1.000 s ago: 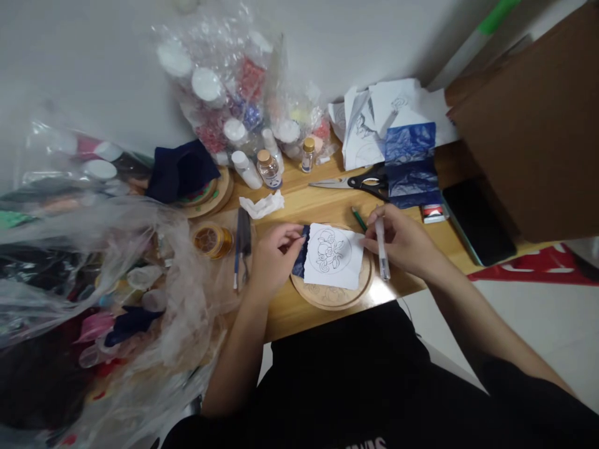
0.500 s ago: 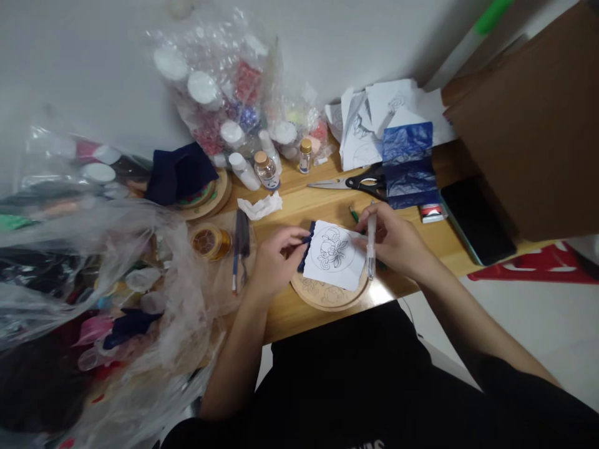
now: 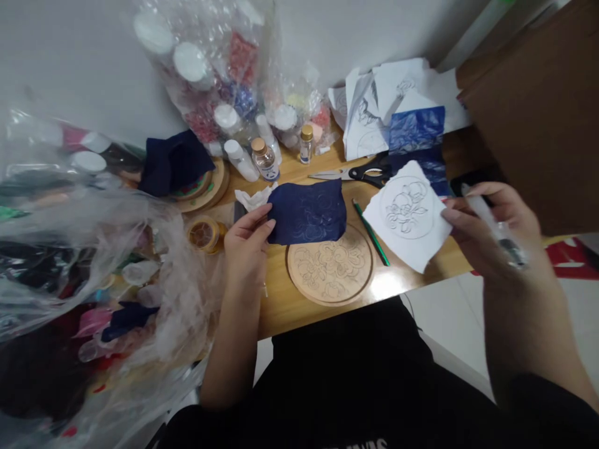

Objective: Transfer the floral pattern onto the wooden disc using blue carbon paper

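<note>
A dark blue sheet [image 3: 306, 212] with faint traced lines is pinched at its left edge by my left hand [image 3: 250, 240]. It hangs over the upper part of a round wooden disc [image 3: 330, 271] that bears a flower drawing. To the right, my right hand [image 3: 498, 224] grips the right corner of a white paper [image 3: 407, 215] with a flower drawn in a circle. A clear pen [image 3: 496, 227] is also held in that hand. Between disc and paper lies a green pencil [image 3: 370, 234].
Scissors [image 3: 349, 174], small bottles [image 3: 265, 161] and a stack of drawings [image 3: 369, 115] lie behind. Plastic bags [image 3: 154, 274] crowd the left. A cardboard box [image 3: 538, 125] stands at the right. Folded blue sheets [image 3: 416, 134] rest near the scissors.
The white paper has come off the blue sheet and moved right with my right hand. My left hand has shifted slightly left with the blue sheet, now spread out. The disc and pencil are more exposed.
</note>
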{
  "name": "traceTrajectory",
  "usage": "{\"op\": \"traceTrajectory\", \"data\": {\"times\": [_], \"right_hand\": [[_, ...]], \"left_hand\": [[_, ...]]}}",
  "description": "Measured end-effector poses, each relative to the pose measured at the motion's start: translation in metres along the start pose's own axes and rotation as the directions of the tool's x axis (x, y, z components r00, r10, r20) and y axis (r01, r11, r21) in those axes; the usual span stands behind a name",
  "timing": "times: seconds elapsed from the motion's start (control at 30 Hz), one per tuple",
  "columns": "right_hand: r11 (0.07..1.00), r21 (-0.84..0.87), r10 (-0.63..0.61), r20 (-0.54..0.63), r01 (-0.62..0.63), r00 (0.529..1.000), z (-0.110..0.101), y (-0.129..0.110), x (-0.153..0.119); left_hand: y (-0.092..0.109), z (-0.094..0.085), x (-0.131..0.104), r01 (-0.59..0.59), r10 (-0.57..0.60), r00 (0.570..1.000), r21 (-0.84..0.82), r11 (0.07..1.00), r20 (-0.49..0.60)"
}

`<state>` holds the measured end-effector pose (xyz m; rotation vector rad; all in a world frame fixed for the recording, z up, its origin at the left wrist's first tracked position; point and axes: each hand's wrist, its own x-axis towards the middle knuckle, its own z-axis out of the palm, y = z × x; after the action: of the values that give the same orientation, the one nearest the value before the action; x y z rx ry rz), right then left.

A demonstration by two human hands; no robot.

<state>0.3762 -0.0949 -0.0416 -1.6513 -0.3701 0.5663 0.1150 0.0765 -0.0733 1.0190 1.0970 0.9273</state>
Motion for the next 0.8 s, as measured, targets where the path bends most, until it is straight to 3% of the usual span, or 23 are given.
{"op": "traceTrajectory", "data": {"times": [0.1,0.2,0.3,0.4,0.6,0.73,0.8], "right_hand": [[0.999,0.03,0.018,-0.037,-0.017,0.999,-0.006,0.001,-0.001],[0.997,0.054,0.054,-0.019,-0.053,0.998,-0.009,0.004,-0.004],[0.994,0.069,0.086,0.009,-0.087,0.996,-0.01,0.009,-0.005],[0.992,0.085,0.098,0.003,-0.097,0.995,-0.009,0.012,-0.005],[0.986,0.094,0.134,0.021,-0.135,0.991,-0.008,0.016,-0.005],[0.988,0.072,0.136,0.007,-0.136,0.991,-0.008,0.016,-0.006],[0.99,0.058,0.132,-0.004,-0.131,0.991,-0.008,0.016,-0.007]], "left_hand": [[0.0,0.001,-0.002,0.035,-0.039,0.997,0.06,0.998,0.071],[0.002,0.001,-0.008,-0.141,0.061,0.97,0.336,0.931,0.236],[0.007,0.002,-0.015,-0.412,0.154,0.879,0.556,0.722,0.451],[0.014,0.004,-0.021,-0.554,0.145,0.803,0.632,0.542,0.578],[0.02,0.004,-0.03,-0.653,0.15,0.757,0.72,0.237,0.637],[0.018,0.0,-0.039,-0.715,0.236,0.684,0.698,0.033,0.69],[0.015,-0.001,-0.047,-0.766,0.195,0.628,0.643,-0.017,0.753]]}}
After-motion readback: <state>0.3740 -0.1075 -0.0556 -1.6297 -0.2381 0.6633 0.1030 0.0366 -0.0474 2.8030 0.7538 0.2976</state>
